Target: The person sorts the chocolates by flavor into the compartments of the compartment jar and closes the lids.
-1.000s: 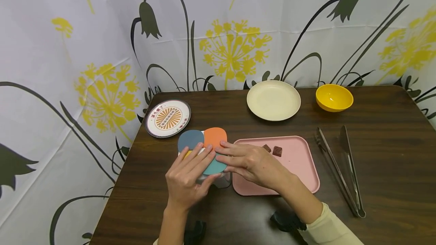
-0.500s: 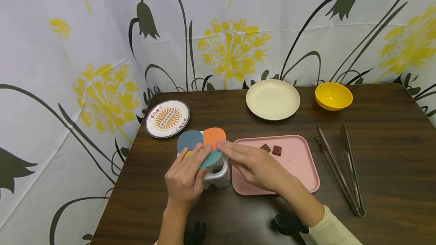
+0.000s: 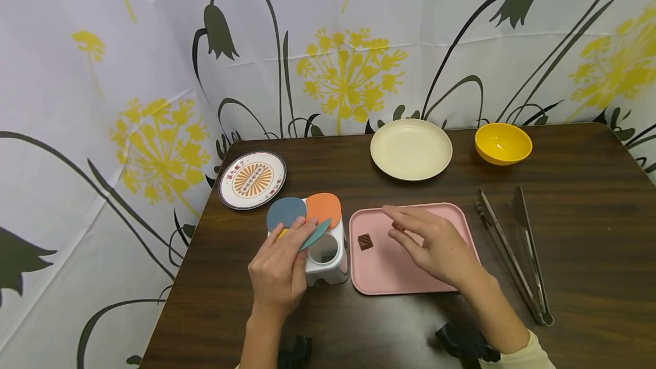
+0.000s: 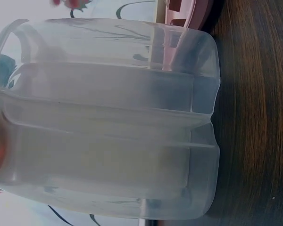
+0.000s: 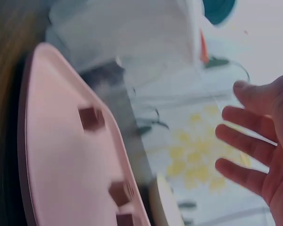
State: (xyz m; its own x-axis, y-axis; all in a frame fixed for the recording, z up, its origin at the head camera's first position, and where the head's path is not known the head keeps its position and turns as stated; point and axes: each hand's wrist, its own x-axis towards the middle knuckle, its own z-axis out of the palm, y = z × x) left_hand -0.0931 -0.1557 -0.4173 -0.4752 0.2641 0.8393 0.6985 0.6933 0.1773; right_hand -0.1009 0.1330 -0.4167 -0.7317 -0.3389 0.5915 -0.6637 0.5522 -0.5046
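A white and clear container (image 3: 328,275) with several coloured flip lids stands left of a pink tray (image 3: 394,278). Its teal lid (image 3: 314,236) is tilted up, baring a round opening (image 3: 324,249). My left hand (image 3: 279,269) rests on the container top, fingers fairly straight over the mostly covered yellow lid; they meet the teal lid's edge. The blue lid (image 3: 286,213) and orange lid (image 3: 324,208) lie flat. My right hand (image 3: 438,244) hovers above the tray, fingers extended and holding nothing. A chocolate piece (image 3: 365,242) lies on the tray; others (image 5: 120,193) show in the right wrist view.
Metal tongs (image 3: 512,261) lie right of the tray. At the back stand a cream plate (image 3: 411,152) and a yellow bowl (image 3: 503,147). A patterned white plate (image 3: 253,180) sits near the table's left edge, before a flowered cloth.
The teal lid has gone from flat to tilted up, uncovering the opening. My right hand has left the lid and moved right over the tray. My left hand stays on the container.
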